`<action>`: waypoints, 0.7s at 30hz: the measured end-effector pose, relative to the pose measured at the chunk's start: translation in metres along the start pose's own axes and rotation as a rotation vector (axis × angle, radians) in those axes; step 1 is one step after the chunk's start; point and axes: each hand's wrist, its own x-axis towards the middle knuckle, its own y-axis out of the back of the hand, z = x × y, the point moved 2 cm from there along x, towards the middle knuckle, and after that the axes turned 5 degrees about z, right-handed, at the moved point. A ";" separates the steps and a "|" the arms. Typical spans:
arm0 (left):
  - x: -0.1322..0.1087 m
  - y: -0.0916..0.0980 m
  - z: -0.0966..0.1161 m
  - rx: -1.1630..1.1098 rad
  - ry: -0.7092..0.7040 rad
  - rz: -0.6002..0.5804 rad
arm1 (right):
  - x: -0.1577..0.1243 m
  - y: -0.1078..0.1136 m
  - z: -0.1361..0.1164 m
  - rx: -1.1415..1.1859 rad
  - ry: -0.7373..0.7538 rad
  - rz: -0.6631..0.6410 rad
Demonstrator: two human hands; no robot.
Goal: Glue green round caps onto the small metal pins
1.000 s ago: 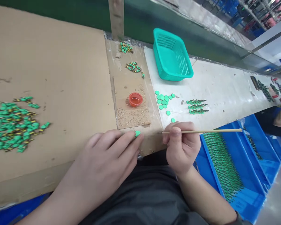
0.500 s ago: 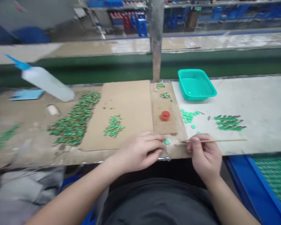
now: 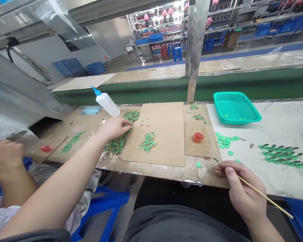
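Note:
My left hand [image 3: 114, 128] reaches over a large pile of small green and brown pieces [image 3: 117, 144], its fingers pinched together at the pile's edge. Whatever is between the fingertips is too small to make out. In my right hand [image 3: 247, 191] lies a thin paintbrush [image 3: 272, 202], its dark tip pointing left over the table's front edge. A single green disc [image 3: 198, 164] lies flat between my hands. A smaller heap of green pieces [image 3: 148, 142] sits on the cardboard sheet [image 3: 166, 127]. Behind the disc stands a small red cup [image 3: 198, 137].
A teal basket [image 3: 237, 117] stands at the back right, near loose green discs [image 3: 224, 141] and rows of assembled pieces [image 3: 282, 155]. A squeeze bottle [image 3: 108, 105] leans behind the pile. Another person's hand [image 3: 7, 158] is at far left; a metal post [image 3: 194, 57] rises behind the table.
My left hand has moved from beside the single disc leftward to the large pile. My right hand still holds the brush, now tilted with its handle end lower. The view has turned left.

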 end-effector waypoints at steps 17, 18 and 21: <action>-0.019 0.022 0.013 -0.313 -0.416 0.412 | -0.002 -0.001 0.006 0.129 -0.076 -0.008; -0.033 0.022 0.027 -0.318 -0.473 0.487 | -0.004 -0.003 0.004 0.179 -0.117 -0.020; -0.095 0.009 0.079 -0.333 -0.671 0.728 | -0.010 -0.018 -0.014 0.341 -0.306 -0.084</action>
